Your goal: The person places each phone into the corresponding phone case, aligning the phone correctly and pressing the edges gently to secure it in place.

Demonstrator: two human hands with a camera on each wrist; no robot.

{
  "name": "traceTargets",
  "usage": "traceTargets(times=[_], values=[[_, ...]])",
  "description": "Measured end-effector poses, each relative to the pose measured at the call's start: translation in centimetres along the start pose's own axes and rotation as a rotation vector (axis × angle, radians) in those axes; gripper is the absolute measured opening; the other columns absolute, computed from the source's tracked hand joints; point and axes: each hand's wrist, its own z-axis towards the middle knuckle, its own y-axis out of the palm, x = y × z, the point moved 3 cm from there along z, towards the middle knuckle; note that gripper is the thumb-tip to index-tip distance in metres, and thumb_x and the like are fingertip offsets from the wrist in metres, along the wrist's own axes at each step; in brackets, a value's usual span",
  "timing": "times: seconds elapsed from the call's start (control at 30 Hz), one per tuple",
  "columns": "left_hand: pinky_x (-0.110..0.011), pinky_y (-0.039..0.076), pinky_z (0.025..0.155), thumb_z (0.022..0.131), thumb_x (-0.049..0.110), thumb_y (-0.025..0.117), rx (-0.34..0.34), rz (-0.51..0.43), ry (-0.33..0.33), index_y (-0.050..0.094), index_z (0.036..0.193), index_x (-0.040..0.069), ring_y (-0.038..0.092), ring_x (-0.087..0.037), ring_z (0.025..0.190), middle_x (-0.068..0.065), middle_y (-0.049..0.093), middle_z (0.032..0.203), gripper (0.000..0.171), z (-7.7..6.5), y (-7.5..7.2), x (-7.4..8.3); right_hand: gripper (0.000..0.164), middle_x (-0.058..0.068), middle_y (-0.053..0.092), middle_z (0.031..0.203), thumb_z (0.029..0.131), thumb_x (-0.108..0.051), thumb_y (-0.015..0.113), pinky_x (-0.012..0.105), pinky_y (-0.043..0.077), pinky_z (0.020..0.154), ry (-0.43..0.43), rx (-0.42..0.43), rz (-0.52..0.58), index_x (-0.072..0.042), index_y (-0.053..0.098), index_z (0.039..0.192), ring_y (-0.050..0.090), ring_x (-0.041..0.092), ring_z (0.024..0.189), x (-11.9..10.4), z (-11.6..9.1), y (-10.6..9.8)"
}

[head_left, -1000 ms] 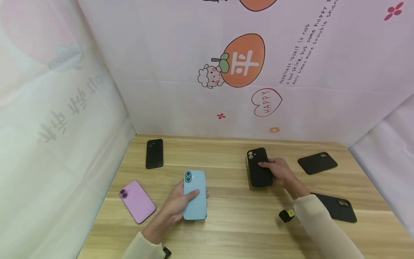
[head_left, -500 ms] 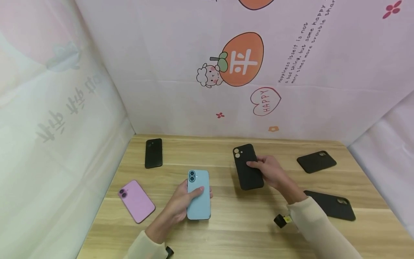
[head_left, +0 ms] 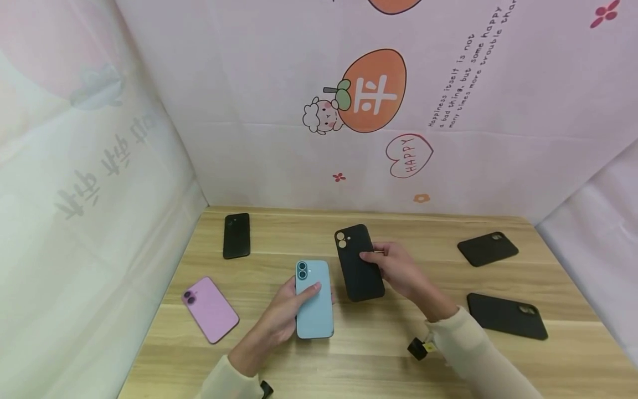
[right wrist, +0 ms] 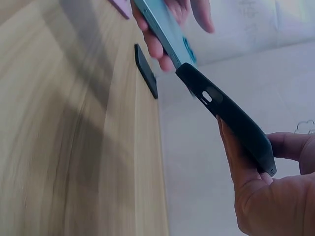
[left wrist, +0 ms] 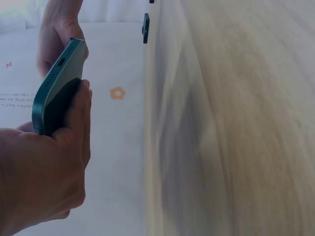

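Note:
My left hand (head_left: pixel 285 311) grips a light blue phone (head_left: pixel 316 318) by its sides, thumb across its back, above the table. The phone's camera lenses face up at the far end; its port edge shows in the left wrist view, where the phone (left wrist: pixel 59 81) is seen end-on. My right hand (head_left: pixel 399 269) holds a black phone case (head_left: pixel 356 271) with the thumb on its back and the fingers beneath. Through the case's two round camera holes the wood shows. In the head view the case is just right of the phone, slightly tilted, with a narrow gap between them.
On the wooden table (head_left: pixel 369 354) lie a pink phone (head_left: pixel 211 310) at left and a black phone (head_left: pixel 236 235) at back left. Two more black cases lie at right, a far case (head_left: pixel 488 250) and a nearer case (head_left: pixel 508 317). A printed cloth (head_left: pixel 279 155) hangs behind.
My right hand has carried the black case leftward and a little nearer, close to the blue phone. My left hand has shifted slightly right with the phone.

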Motion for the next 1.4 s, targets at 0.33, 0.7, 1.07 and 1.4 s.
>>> traceTargets(times=[0.33, 0.7, 1.07, 1.4], values=[[-0.048, 0.048, 0.111, 0.107, 0.026, 0.066, 0.033, 0.034, -0.016, 0.034, 0.162, 0.004, 0.058, -0.027, 0.132, -0.019, 0.053, 0.155, 0.068, 0.2, 1.3, -0.3, 0.042, 0.021, 0.069, 0.134, 0.110, -0.009, 0.053, 0.035, 0.061, 0.096, -0.013, -0.063, 0.067, 0.014, 0.053, 0.144, 0.073, 0.020, 0.112, -0.1, -0.1, 2.8], [-0.047, 0.042, 0.119, 0.106, 0.029, 0.067, -0.028, -0.026, -0.001, 0.033, 0.162, 0.003, 0.051, -0.027, 0.143, -0.017, 0.051, 0.159, 0.070, 0.5, 1.7, -0.4, 0.045, 0.025, 0.068, 0.134, 0.108, -0.006, 0.052, 0.031, 0.061, 0.092, -0.005, -0.113, 0.153, 0.018, 0.048, 0.146, 0.073, 0.018, 0.110, -0.1, -0.4, 5.3], [-0.048, 0.041, 0.121, 0.108, 0.029, 0.065, -0.003, -0.036, 0.012, 0.034, 0.162, 0.005, 0.051, -0.029, 0.142, -0.017, 0.052, 0.156, 0.067, 0.8, 2.1, -0.3, 0.044, 0.019, 0.073, 0.124, 0.107, -0.006, 0.053, 0.029, 0.062, 0.086, 0.001, -0.142, 0.200, 0.018, 0.049, 0.145, 0.074, 0.017, 0.100, 0.8, -0.3, 6.7], [-0.044, 0.050, 0.113, 0.111, 0.032, 0.057, -0.028, -0.057, 0.015, 0.034, 0.160, 0.003, 0.058, -0.028, 0.135, -0.019, 0.055, 0.151, 0.061, 0.7, 1.9, -0.2, 0.042, 0.018, 0.075, 0.118, 0.108, -0.005, 0.050, 0.032, 0.064, 0.082, -0.014, -0.178, 0.211, 0.019, 0.049, 0.142, 0.077, 0.019, 0.095, 1.3, -0.6, 7.3]])
